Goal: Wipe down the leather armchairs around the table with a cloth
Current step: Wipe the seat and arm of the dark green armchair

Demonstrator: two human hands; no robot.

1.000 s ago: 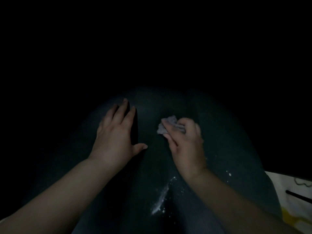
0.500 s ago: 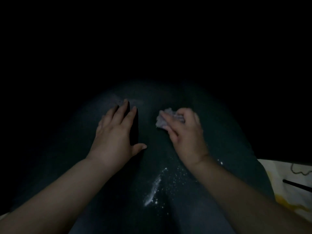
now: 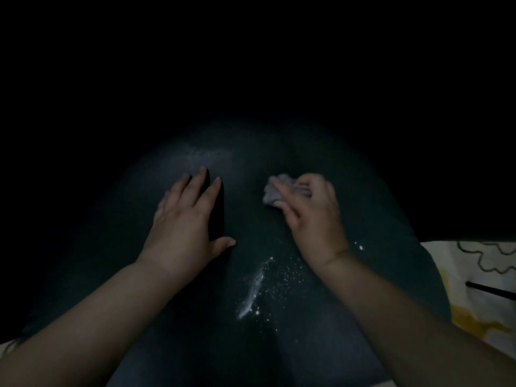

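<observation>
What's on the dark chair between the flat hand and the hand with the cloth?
In the head view, only bare dark leather lies between the left hand and the cloth gripped by the right hand. White specks lie nearer the wrists.

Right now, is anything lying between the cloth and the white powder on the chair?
Nothing visible. The right hand grips the cloth on the dark leather; the white powder lies nearer the person, below the wrist, with only bare leather between.

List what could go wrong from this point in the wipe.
1. The white powder streak lies nearer the body than the cloth in the right hand; it may be missed or smeared by the forearm.
2. The left hand rests flat on the dark leather surface, covering a patch.
3. Dim light may hide residue.
</observation>
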